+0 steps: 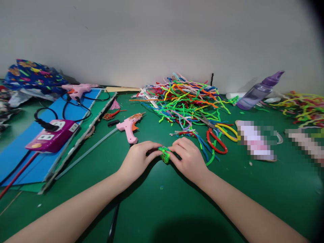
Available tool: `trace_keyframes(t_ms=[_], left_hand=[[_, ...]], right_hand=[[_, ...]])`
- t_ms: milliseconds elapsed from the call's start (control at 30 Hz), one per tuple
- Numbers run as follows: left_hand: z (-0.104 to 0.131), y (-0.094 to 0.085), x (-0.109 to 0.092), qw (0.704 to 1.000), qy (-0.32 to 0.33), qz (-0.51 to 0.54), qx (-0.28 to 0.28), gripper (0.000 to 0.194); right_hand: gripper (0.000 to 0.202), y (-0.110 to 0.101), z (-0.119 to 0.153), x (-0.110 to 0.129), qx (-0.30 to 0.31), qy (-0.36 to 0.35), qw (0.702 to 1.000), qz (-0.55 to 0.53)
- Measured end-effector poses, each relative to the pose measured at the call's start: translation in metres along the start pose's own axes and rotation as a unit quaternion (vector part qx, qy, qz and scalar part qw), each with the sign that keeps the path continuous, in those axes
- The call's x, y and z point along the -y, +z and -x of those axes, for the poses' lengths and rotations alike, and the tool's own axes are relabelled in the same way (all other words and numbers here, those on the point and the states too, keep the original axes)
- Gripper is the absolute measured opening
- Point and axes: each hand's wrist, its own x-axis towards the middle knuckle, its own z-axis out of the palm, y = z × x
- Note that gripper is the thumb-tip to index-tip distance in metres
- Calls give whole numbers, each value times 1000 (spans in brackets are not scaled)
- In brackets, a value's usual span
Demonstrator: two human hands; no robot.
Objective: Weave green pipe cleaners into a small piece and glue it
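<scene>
Between my two hands is a small green piece of bent pipe cleaner (165, 156) with bits of blue on it. My left hand (138, 157) pinches its left side between thumb and fingers. On the other side, the thumb and fingers of my right hand (188, 157) close on it too. Just beyond my left hand lies a pink glue gun (128, 127) with a long clear glue stick in its back. Scissors with one red and one yellow handle (219, 133) rest past my right hand, beside several loose pipe cleaners (202, 141).
A heap of coloured pipe cleaners (187, 98) lies against the wall. At left, a purple power strip (53, 136) and a second pink glue gun (77, 90) sit on blue board (19, 155), with cables. A purple bottle (255, 94) and a phone-shaped, blurred object (255, 141) are at right.
</scene>
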Motion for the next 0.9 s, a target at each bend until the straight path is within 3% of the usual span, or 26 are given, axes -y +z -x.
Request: trace_keyframes(t_ms=[200, 333, 600, 900], left_hand=[[1, 2, -1, 999, 27, -5, -24, 15], [1, 1, -2, 1000, 16, -12, -15, 14], [2, 1, -1, 999, 26, -39, -4, 16], [1, 0, 3, 996, 79, -35, -3, 17]], right_hand=[[22, 3, 0, -3, -9, -26, 1000, -14], [19, 3, -1, -6, 6, 1, 1000, -23], [21, -3, -5, -3, 8, 15, 990, -137], [18, -1, -7, -20, 25, 28, 974, -225]])
